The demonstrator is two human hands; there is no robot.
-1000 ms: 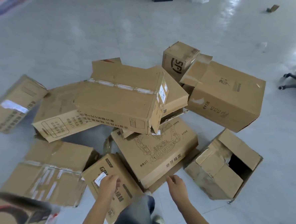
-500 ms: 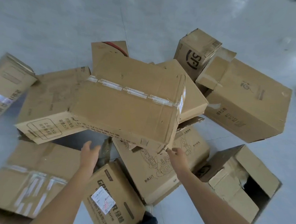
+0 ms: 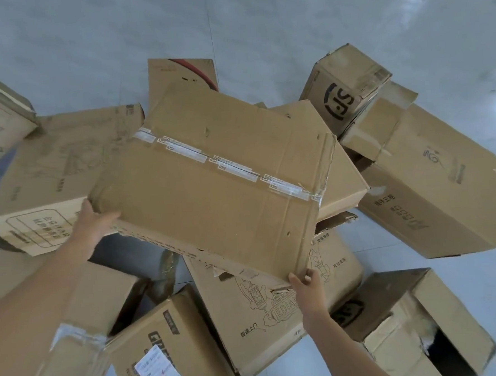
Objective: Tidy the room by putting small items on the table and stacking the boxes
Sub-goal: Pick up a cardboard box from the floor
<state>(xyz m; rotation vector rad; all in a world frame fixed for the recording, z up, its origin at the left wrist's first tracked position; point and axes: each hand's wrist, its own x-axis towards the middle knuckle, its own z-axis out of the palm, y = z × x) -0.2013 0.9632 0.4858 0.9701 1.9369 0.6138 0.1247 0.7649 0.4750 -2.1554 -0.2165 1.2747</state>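
Note:
A large brown cardboard box sealed with clear printed tape (image 3: 212, 187) lies tilted on top of a pile of boxes on the floor. My left hand (image 3: 93, 223) grips its near left corner, fingers hidden under the box. My right hand (image 3: 306, 286) holds its near right corner, thumb and fingers curled round the edge. Beneath it lies a box with a line drawing (image 3: 266, 317). A box with a white label (image 3: 169, 352) sits at the bottom centre.
Around the pile lie a flat box at the left (image 3: 52, 182), a small box with a black logo (image 3: 348, 88), a big box at the right (image 3: 435, 188) and an open torn box (image 3: 417, 322). Grey glossy floor (image 3: 230, 20) stretches beyond the pile.
Both hands have reached forward from near my body and taken hold of the taped box's near corners. The camera has moved closer over the pile.

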